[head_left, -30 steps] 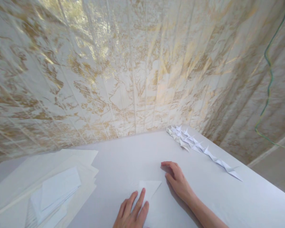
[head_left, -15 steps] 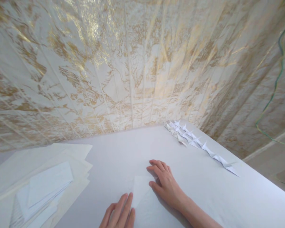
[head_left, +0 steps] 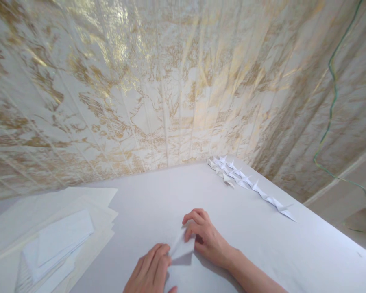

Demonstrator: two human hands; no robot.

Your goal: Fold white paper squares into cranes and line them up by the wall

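A white sheet of paper [head_left: 182, 260] lies on the white table between my two hands, with a flap lifted and a shaded fold showing beneath it. My right hand [head_left: 208, 238] is at the paper's upper right, its fingers curled and closed on the flap. Along the left edge, my left hand [head_left: 151, 268] has its fingers together and bent over the paper. Its thumb shows only in part at the bottom of the view. The paper's near end is cut off by the frame.
Several folded white paper pieces with pointed tips [head_left: 239, 175] stand in rows at the table's [head_left: 146, 203] far right. A spread of large cream sheets [head_left: 102, 203] lies on the left, topped by smaller white papers [head_left: 65, 234]. Gold-patterned curtains [head_left: 146, 101] hang behind; a green cable [head_left: 332, 110] dangles right.
My right hand has moved slightly left and curled its fingers around the paper, whose flap now lifts. My left fingers have bent. The view has shifted a little to the right.
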